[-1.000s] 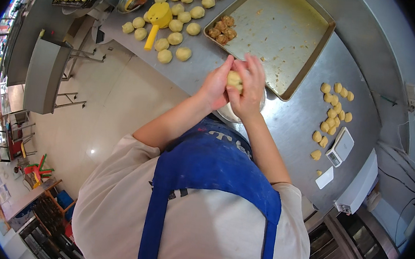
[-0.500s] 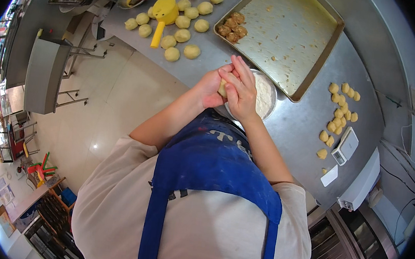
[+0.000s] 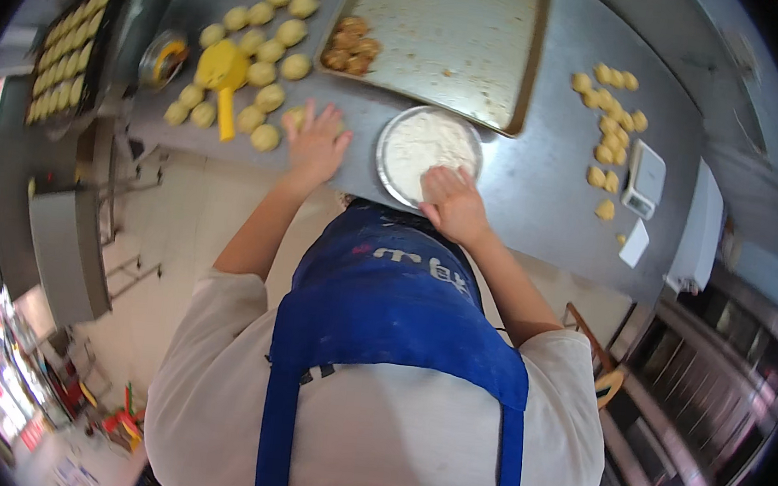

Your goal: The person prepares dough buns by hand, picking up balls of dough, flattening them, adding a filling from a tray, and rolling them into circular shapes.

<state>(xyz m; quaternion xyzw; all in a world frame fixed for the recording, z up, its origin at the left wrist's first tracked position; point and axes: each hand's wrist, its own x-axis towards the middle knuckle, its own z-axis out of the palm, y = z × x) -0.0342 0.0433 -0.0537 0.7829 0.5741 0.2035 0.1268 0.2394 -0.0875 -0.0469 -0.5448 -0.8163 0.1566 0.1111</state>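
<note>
White flour meets right hand, fingers loosely parted — left hand, fingers splayed, by a dough ball.

Now parted, left grip is at a dough ball, right grip at flour.

A metal table bears dough balls, tray and bowl.

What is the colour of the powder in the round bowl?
The powder is white, best seen in the head view.
</note>
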